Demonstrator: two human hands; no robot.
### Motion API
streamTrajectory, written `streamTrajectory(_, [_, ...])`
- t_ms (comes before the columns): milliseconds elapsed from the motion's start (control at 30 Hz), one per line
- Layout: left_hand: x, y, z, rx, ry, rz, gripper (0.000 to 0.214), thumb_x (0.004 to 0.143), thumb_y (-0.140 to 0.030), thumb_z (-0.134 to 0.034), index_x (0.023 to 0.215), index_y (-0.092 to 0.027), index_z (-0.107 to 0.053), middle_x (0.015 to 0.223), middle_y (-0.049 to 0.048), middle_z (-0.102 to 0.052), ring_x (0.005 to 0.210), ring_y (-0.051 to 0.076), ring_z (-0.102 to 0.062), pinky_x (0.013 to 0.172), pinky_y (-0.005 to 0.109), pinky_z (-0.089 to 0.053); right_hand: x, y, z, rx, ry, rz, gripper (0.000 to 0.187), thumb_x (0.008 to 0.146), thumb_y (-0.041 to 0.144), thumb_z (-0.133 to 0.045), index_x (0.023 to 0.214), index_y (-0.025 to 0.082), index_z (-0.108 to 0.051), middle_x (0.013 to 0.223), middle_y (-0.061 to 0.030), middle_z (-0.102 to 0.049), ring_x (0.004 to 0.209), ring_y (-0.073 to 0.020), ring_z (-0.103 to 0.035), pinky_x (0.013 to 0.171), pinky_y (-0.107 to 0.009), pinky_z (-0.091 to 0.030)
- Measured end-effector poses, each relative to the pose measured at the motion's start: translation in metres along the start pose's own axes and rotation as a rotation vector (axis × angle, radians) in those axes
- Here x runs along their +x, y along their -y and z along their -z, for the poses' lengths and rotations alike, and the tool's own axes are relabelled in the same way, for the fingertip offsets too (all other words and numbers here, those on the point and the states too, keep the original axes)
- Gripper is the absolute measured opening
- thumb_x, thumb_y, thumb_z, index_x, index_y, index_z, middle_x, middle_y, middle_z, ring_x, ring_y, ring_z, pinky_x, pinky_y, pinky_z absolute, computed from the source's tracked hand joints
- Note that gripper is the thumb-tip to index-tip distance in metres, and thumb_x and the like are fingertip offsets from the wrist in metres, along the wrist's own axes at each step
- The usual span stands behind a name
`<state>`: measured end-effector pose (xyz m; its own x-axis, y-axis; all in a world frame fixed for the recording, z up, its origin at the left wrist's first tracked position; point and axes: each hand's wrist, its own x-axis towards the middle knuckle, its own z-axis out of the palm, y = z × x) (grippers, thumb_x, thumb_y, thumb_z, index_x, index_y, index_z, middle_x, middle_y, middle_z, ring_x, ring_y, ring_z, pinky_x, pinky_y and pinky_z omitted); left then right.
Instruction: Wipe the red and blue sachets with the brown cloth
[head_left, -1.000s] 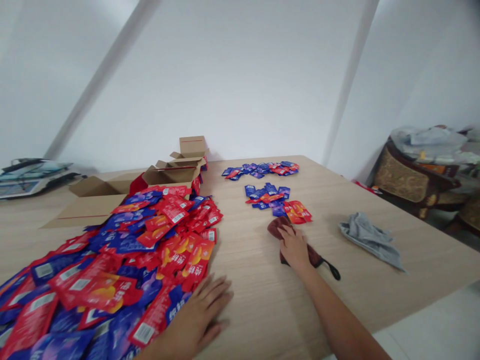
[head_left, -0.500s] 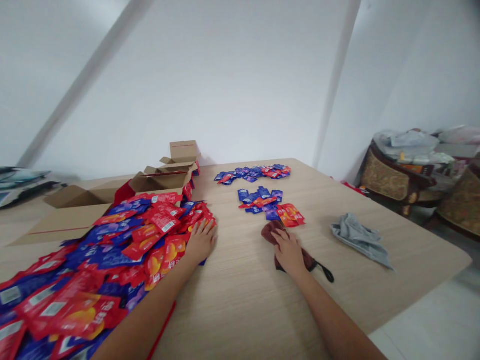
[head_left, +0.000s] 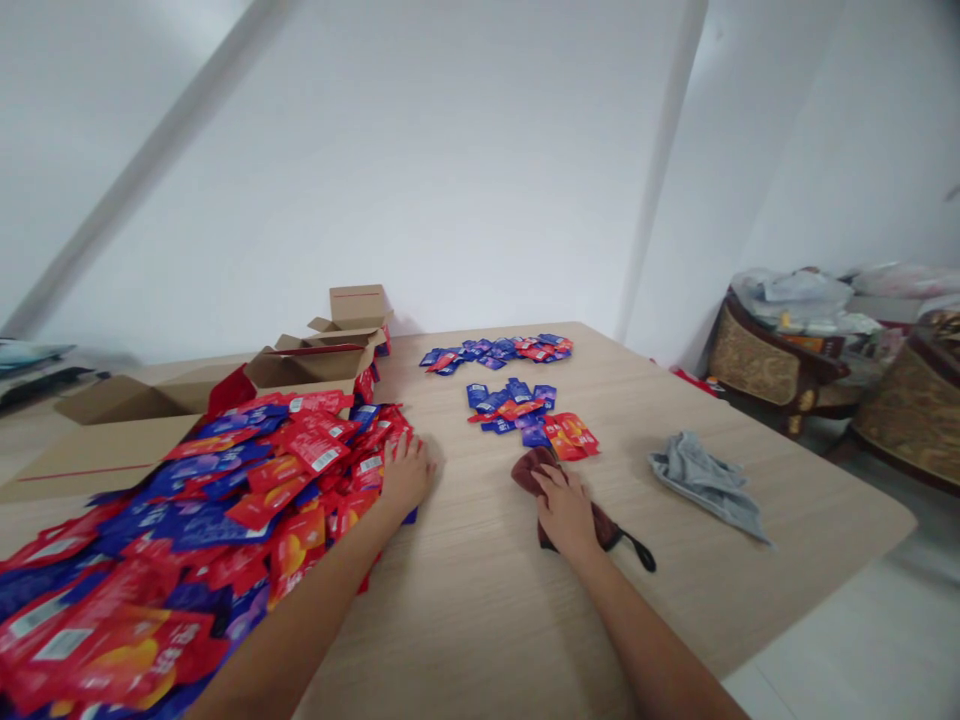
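A big heap of red and blue sachets (head_left: 187, 520) covers the left of the wooden table (head_left: 487, 610). My left hand (head_left: 407, 474) rests at the heap's right edge, fingers curled against the sachets there. Flat on a dark red cloth (head_left: 529, 468) lies my right hand (head_left: 564, 508), pressing it onto the table; a black strap (head_left: 637, 552) trails from the cloth. Just beyond the cloth sits a small group of sachets (head_left: 529, 412), and a second row of sachets (head_left: 499, 351) lies farther back.
Open cardboard boxes (head_left: 300, 365) stand behind the heap. A grey cloth (head_left: 705, 480) lies at the table's right side. Beyond the right edge stand brown furniture (head_left: 780, 360) piled with bags, and a white wall behind.
My left hand moved from the near edge of the heap forward along its right side. The right hand stayed on the dark red cloth. The view shifted slightly right.
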<state>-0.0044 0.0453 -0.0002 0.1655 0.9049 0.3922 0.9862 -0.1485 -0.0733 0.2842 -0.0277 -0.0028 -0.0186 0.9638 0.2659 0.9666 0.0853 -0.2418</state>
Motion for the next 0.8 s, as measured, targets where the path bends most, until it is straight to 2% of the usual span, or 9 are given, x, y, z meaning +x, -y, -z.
streamTrajectory(133, [0.024, -0.035, -0.009, -0.080, 0.027, -0.072, 0.048, 0.087, -0.036, -0.036, 0.127, -0.014, -0.048, 0.137, 0.0147, -0.042, 0.132, 0.031, -0.024, 0.107, 0.052, -0.007, 0.001, 0.000, -0.002, 0.014, -0.017, -0.003, 0.045, 0.079, 0.019, -0.043, 0.122, 0.031, -0.053, 0.133, 0.0027, -0.045, 0.113, -0.0227, -0.038, 0.092, -0.036, -0.030])
streamTrajectory(300, [0.070, -0.091, -0.029, -0.283, 0.158, -0.238, 0.051, 0.087, -0.027, -0.032, 0.135, -0.009, -0.035, 0.141, 0.0161, -0.035, 0.131, 0.023, -0.030, 0.106, 0.040, -0.021, 0.004, -0.001, -0.002, 0.034, -0.046, 0.007, 0.044, 0.079, 0.019, -0.043, 0.120, 0.032, -0.054, 0.130, 0.0039, -0.048, 0.112, -0.0206, -0.040, 0.093, -0.034, -0.031])
streamTrajectory(433, [0.085, -0.126, -0.040, -0.333, 0.227, -0.128, 0.051, 0.089, -0.032, -0.029, 0.134, -0.009, -0.036, 0.142, 0.0190, -0.032, 0.132, 0.027, -0.027, 0.104, 0.049, -0.021, 0.010, -0.003, -0.005, -0.008, -0.066, -0.064, 0.045, 0.081, 0.018, -0.041, 0.123, 0.029, -0.052, 0.134, 0.0006, -0.044, 0.114, -0.0225, -0.039, 0.092, -0.036, -0.032])
streamTrajectory(533, [0.069, -0.139, -0.038, -0.352, 0.200, -0.121, 0.051, 0.089, -0.035, -0.031, 0.133, -0.010, -0.038, 0.142, 0.0182, -0.032, 0.132, 0.028, -0.026, 0.105, 0.050, -0.019, 0.015, -0.009, -0.007, -0.036, -0.079, -0.156, 0.049, 0.080, 0.017, -0.039, 0.127, 0.027, -0.048, 0.137, -0.0020, -0.040, 0.115, -0.0257, -0.037, 0.091, -0.040, -0.032])
streamTrajectory(667, [0.018, -0.139, -0.020, -0.413, 0.170, -0.195, 0.051, 0.090, -0.037, -0.031, 0.132, -0.009, -0.040, 0.140, 0.0177, -0.036, 0.131, 0.027, -0.029, 0.107, 0.047, -0.019, 0.017, -0.020, -0.002, 0.053, -0.155, -0.212, 0.052, 0.081, 0.015, -0.035, 0.131, 0.026, -0.044, 0.139, -0.0006, -0.038, 0.114, -0.0248, -0.037, 0.092, -0.039, -0.032])
streamTrajectory(733, [-0.012, -0.134, -0.007, -0.452, 0.176, -0.234, 0.051, 0.089, -0.037, -0.032, 0.131, -0.009, -0.040, 0.140, 0.0169, -0.036, 0.131, 0.027, -0.029, 0.107, 0.046, -0.020, 0.011, -0.018, 0.003, 0.107, -0.214, -0.164, 0.053, 0.082, 0.015, -0.033, 0.133, 0.025, -0.042, 0.140, -0.0002, -0.036, 0.116, -0.0231, -0.036, 0.095, -0.037, -0.031])
streamTrajectory(800, [-0.038, -0.129, 0.004, -0.492, 0.174, -0.259, 0.051, 0.088, -0.036, -0.035, 0.131, -0.009, -0.042, 0.139, 0.0173, -0.037, 0.131, 0.027, -0.030, 0.107, 0.045, -0.022, 0.001, -0.005, 0.006, 0.133, -0.214, -0.026, 0.053, 0.082, 0.015, -0.035, 0.133, 0.026, -0.041, 0.141, 0.0012, -0.034, 0.119, -0.0217, -0.033, 0.098, -0.036, -0.027])
